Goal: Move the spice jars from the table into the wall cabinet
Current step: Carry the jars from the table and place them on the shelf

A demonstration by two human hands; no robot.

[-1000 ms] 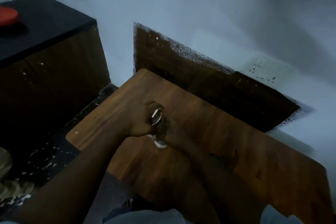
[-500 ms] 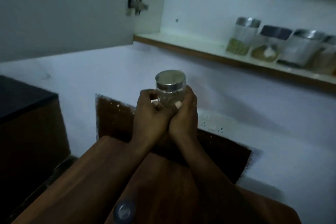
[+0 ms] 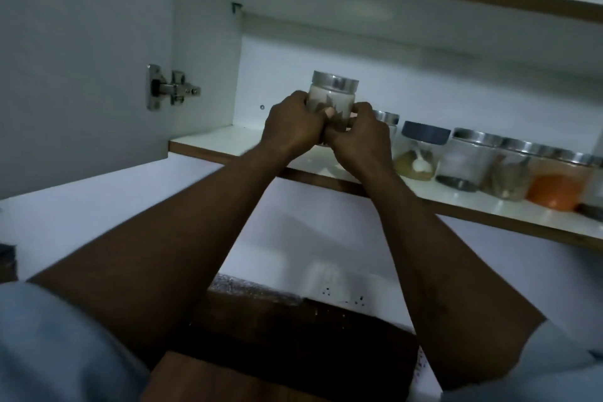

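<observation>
Jar [image 3: 332, 98] upright, lid up, clasped low on its body between left hand [image 3: 292, 127] and right hand [image 3: 359, 137], both closed around it. It sits over the shelf [image 3: 208, 143] at the left end, row of jars [image 3: 489, 163] to the right. Contact with shelf hidden; likely next move is straight down, neither hand nearer.

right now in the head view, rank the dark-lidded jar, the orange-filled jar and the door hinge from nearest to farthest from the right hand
1. Dark-lidded jar, on the shelf just right of the right hand.
2. Door hinge, across to the left on the open cabinet door, beyond the left hand.
3. Orange-filled jar, far right along the shelf.

The last two are fairly close in this view.
</observation>
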